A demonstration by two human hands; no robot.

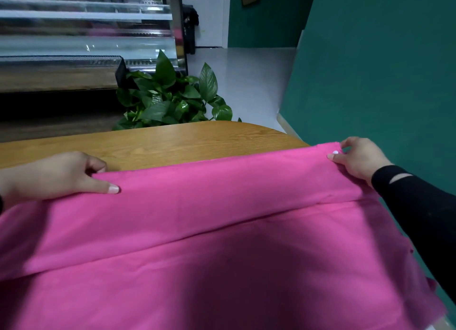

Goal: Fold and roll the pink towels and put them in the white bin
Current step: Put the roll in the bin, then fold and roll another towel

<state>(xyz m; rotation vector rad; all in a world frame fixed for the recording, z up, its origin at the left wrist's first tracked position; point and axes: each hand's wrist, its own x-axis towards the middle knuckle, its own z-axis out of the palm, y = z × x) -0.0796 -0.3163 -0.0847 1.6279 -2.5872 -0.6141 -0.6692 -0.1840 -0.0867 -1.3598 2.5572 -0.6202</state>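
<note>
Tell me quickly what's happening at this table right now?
A person is folding a large pink towel spread over a wooden table. The left hand and right hand each pinch an end of the far folded edge. It is not yet rolled, and no white bin is in view.

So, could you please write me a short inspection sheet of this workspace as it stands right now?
Surface: wooden table, rounded far corner, near part covered by cloth.
Job's things: pink towel spread flat, its far part folded over toward the person, fold edge running across. White bin: nothing seen.
Clutter: nothing seen on the bare wood.
Grippers: left hand pinches the fold's left end; right hand pinches the right end at the table edge, black sleeve on that arm.
Cables: nothing seen.
Surroundings: leafy plant behind the table, glass display case beyond, green wall to the right, pale floor.
</note>
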